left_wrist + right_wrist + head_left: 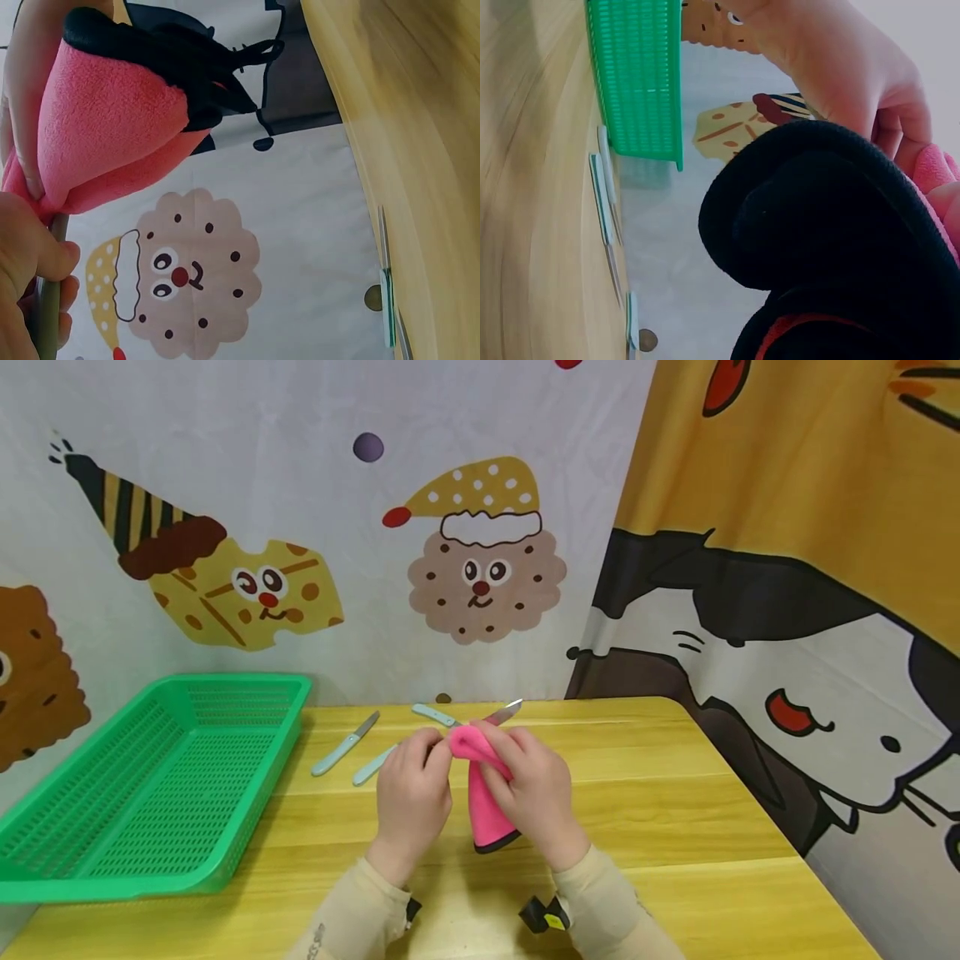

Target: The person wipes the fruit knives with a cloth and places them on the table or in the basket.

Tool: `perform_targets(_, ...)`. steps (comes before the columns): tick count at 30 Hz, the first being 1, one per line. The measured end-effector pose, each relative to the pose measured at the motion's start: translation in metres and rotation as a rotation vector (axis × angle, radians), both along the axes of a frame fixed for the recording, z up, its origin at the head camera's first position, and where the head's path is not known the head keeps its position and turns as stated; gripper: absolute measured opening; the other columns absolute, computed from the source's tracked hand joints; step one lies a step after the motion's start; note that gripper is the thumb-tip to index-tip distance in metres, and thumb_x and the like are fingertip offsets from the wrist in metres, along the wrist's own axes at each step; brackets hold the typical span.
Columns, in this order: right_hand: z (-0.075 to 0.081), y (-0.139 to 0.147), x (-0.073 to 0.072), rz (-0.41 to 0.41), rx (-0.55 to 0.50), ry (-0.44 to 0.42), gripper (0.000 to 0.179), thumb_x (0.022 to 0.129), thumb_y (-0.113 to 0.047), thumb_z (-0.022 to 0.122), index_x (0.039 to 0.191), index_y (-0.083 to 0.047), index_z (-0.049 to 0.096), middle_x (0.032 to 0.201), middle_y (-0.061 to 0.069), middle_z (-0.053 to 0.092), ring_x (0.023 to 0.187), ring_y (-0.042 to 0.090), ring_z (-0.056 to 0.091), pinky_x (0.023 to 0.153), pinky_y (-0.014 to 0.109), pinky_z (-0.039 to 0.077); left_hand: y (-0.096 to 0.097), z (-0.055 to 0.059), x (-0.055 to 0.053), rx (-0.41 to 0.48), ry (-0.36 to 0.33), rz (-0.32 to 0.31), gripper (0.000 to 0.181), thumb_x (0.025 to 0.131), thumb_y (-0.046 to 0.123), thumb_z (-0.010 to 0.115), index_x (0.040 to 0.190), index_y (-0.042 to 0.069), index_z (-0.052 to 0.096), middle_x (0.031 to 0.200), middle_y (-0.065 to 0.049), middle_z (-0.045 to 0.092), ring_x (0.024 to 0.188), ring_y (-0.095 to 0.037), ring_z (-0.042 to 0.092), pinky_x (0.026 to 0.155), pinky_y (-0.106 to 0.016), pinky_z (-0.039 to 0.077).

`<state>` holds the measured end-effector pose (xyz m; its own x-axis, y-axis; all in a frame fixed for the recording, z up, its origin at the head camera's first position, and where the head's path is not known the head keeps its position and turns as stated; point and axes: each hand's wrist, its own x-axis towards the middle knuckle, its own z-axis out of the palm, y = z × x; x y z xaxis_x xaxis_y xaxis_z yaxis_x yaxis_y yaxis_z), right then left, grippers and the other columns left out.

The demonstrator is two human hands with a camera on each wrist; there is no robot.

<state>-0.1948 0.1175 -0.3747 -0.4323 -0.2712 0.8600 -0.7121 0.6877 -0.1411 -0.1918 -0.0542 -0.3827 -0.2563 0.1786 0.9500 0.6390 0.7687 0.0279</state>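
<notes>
My left hand [414, 789] grips the handle of a knife [49, 307], its fingers wrapped round it in the left wrist view. Folded over the knife is a pink cloth [487, 806] with black edging, pinched by my right hand [536, 785]. Beyond the cloth, the blade [512, 710] pokes out up and to the right in the head view. The cloth hides the middle of the knife. A black loop [259, 54] hangs from the cloth's edge. In the right wrist view the cloth's dark side [817, 217] covers much of the picture.
Three knives with pale blue handles lie on the wooden table [637, 827]: one on the left [345, 756], one partly behind my left hand [371, 768], one at the back [433, 715]. A green basket [258, 802] stands at the left. A printed curtain [360, 610] hangs behind.
</notes>
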Motion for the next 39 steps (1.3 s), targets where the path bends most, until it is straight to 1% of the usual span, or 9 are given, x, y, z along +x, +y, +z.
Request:
perform_targets(3, -0.001, 0.0, 0.0, -0.018, 0.002, -0.009, 0.032, 0.096, -0.029, 0.064, 0.127, -0.024, 0.065, 0.085, 0.003, 0.06, 0.057, 0.014, 0.052, 0.045, 0.028, 0.041, 0.0, 0.0, 0.0, -0.001, -0.003, -0.015, 0.023, 0.098, -0.004, 0.038, 0.088, 0.0, 0.058, 0.09, -0.014, 0.059, 0.062, -0.027, 0.055, 0.049, -0.037, 0.047)
perform_targets(6, -0.001, 0.001, -0.001, -0.033, 0.004, -0.006, 0.037, 0.09, -0.023, 0.071, 0.126, -0.024, 0.066, 0.084, 0.003, 0.06, 0.056, 0.014, 0.052, 0.045, 0.028, 0.04, 0.001, 0.0, 0.0, -0.001, 0.002, -0.023, 0.023, 0.098, -0.004, 0.039, 0.089, 0.0, 0.06, 0.09, -0.014, 0.059, 0.063, -0.027, 0.056, 0.049, -0.037, 0.047)
perform_targets(9, -0.001, 0.004, -0.003, -0.061, 0.002, -0.005, 0.041, 0.085, -0.019, 0.075, 0.125, -0.023, 0.066, 0.083, 0.003, 0.06, 0.056, 0.014, 0.053, 0.044, 0.028, 0.04, 0.001, 0.001, 0.0, 0.001, 0.012, -0.022, 0.022, 0.101, 0.0, 0.044, 0.091, -0.001, 0.063, 0.089, -0.013, 0.059, 0.062, -0.026, 0.056, 0.049, -0.037, 0.047)
perform_targets(14, 0.001, 0.015, -0.007, -0.13, -0.02, -0.032, 0.042, 0.084, -0.017, 0.074, 0.125, -0.022, 0.066, 0.082, 0.003, 0.061, 0.057, 0.016, 0.055, 0.044, 0.03, 0.041, 0.003, 0.003, 0.0, 0.012, 0.026, -0.017, 0.019, 0.103, 0.008, 0.053, 0.094, 0.0, 0.068, 0.087, -0.012, 0.06, 0.058, -0.025, 0.053, 0.048, -0.037, 0.045)
perform_targets(20, 0.006, 0.03, -0.012, -0.192, -0.081, -0.073, 0.04, 0.084, -0.015, 0.073, 0.124, -0.019, 0.068, 0.086, 0.007, 0.063, 0.058, 0.02, 0.055, 0.045, 0.032, 0.04, 0.004, 0.006, 0.001, 0.023, 0.037, -0.018, 0.017, 0.101, 0.007, 0.055, 0.093, 0.0, 0.069, 0.086, -0.012, 0.06, 0.056, -0.024, 0.051, 0.047, -0.037, 0.043)
perform_targets(26, 0.009, 0.039, -0.014, -0.204, -0.089, -0.098, 0.041, 0.085, -0.014, 0.072, 0.125, -0.02, 0.067, 0.084, 0.007, 0.061, 0.058, 0.02, 0.053, 0.045, 0.032, 0.04, 0.004, 0.005, 0.001, 0.025, 0.024, -0.023, 0.018, 0.102, 0.006, 0.054, 0.094, 0.001, 0.069, 0.087, -0.012, 0.061, 0.056, -0.024, 0.05, 0.046, -0.036, 0.042)
perform_targets(33, 0.01, 0.044, -0.015, -0.214, -0.126, -0.069, 0.041, 0.085, -0.014, 0.071, 0.125, -0.018, 0.066, 0.088, 0.01, 0.063, 0.061, 0.023, 0.054, 0.046, 0.035, 0.04, 0.001, 0.001, -0.002, 0.031, -0.002, -0.039, 0.019, 0.103, 0.007, 0.052, 0.096, 0.001, 0.069, 0.088, -0.012, 0.061, 0.056, -0.024, 0.052, 0.046, -0.037, 0.042)
perform_targets(39, 0.013, 0.044, -0.012, -0.187, -0.135, -0.069, 0.041, 0.086, -0.014, 0.072, 0.126, -0.018, 0.065, 0.089, 0.009, 0.063, 0.065, 0.023, 0.055, 0.048, 0.037, 0.042, -0.003, 0.001, -0.005, 0.044, -0.009, -0.048, 0.022, 0.104, 0.008, 0.051, 0.096, -0.001, 0.07, 0.087, -0.014, 0.061, 0.057, -0.025, 0.053, 0.047, -0.038, 0.044)
